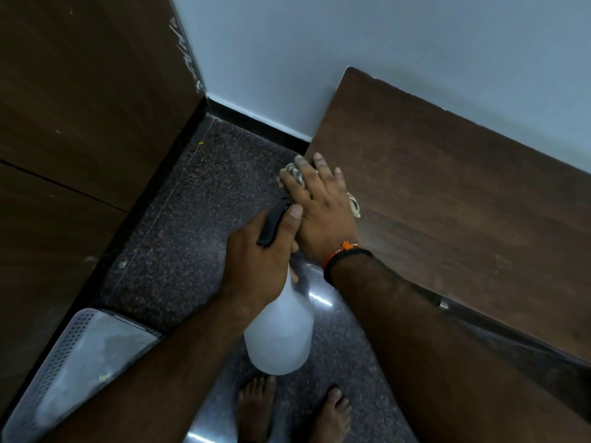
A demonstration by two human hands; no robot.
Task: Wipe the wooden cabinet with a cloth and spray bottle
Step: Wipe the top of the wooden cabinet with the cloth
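The wooden cabinet (447, 203) has a dark brown top that runs from the centre to the right edge, against the wall. My right hand (319, 203) lies flat on a pale patterned cloth (292, 174) at the cabinet's left front corner; most of the cloth is hidden under the palm, with a bit showing at the far side of the hand too. My left hand (259, 260) grips the neck of a white spray bottle (281, 334) with a black trigger head, held just left of the right hand, over the floor.
A tall dark wooden panel (80, 123) fills the left side. A grey perforated bin (80, 362) stands on the speckled floor (192, 219) at lower left. My bare feet (294, 410) are at the bottom. A pale wall (351, 43) is behind the cabinet.
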